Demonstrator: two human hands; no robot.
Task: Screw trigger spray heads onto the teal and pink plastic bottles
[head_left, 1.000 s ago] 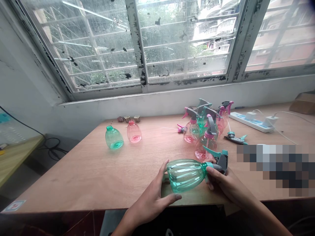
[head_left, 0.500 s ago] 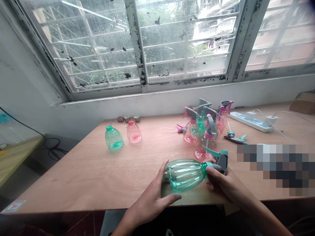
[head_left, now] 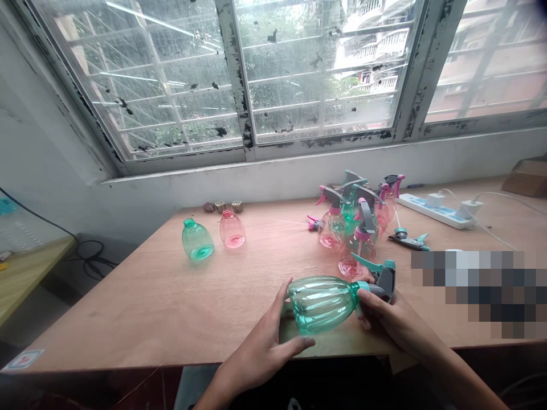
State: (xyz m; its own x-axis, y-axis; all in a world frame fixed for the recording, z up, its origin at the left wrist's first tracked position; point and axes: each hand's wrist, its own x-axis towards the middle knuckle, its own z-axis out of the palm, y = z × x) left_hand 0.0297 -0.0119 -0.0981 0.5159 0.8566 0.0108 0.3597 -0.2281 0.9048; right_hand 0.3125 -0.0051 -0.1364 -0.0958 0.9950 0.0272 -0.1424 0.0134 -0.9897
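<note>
A clear green spray bottle [head_left: 322, 304] lies on its side in the air over the table's front edge, its base to the left. Its grey and teal spray head [head_left: 385, 280] points right. My right hand [head_left: 382, 310] is closed around the neck and collar, thumb on the near side. At the base, my left hand [head_left: 277, 339] cups the bottle loosely, thumb stretched out below it and the other fingers partly hidden behind. Just beyond the bottle stands a pink spray bottle [head_left: 356, 256] with a grey and pink head.
Several assembled spray bottles [head_left: 331, 228] cluster behind my hands. A loose teal spray head [head_left: 408, 241] and a pink one [head_left: 315, 224] lie beside them. Headless green [head_left: 197, 242] and pink [head_left: 233, 230] bottles stand left. A power strip [head_left: 436, 210] lies at the back right.
</note>
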